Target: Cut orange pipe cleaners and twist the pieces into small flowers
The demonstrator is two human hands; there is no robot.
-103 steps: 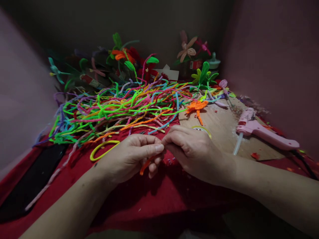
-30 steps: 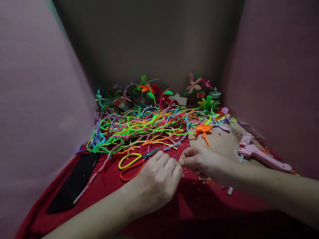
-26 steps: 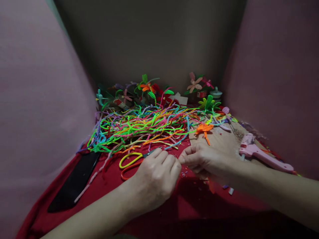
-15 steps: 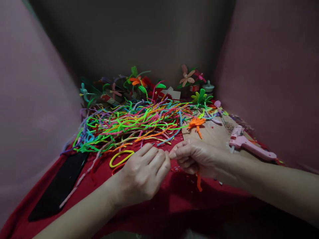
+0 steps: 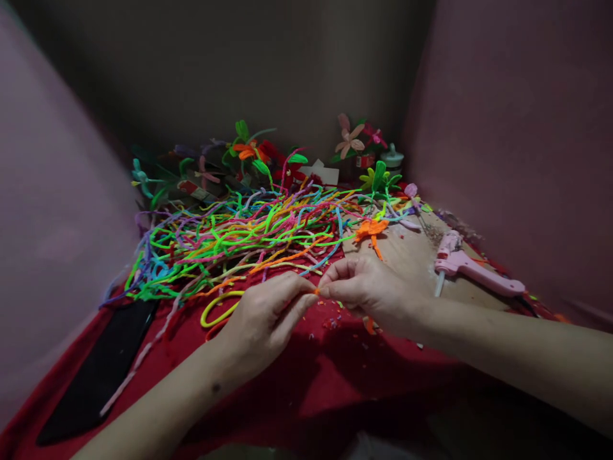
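Note:
My left hand (image 5: 268,319) and my right hand (image 5: 366,291) meet at the fingertips over the red cloth. Both are closed in a pinch on an orange pipe cleaner (image 5: 317,291), and only a bit of it shows between them. An orange end (image 5: 370,325) hangs out beneath my right palm. Beside my left hand lies a yellow loop (image 5: 220,308) with an orange one under it, like scissor handles, partly covered by the hand. Beyond my right hand an orange pipe-cleaner flower (image 5: 371,229) rests on a brown board (image 5: 400,249).
A tangled heap of coloured pipe cleaners (image 5: 239,236) spreads across the back. Behind it stand finished-looking flowers (image 5: 349,140) and a lidded jar (image 5: 393,156). The pink glue gun (image 5: 460,265) lies right, a flat black object (image 5: 96,377) left. Small scraps dot the red cloth (image 5: 330,383).
My left hand has rolled so its thumb side shows, and its fingers now pinch more openly. A bit of orange has come into sight between the fingertips. The view has shifted slightly.

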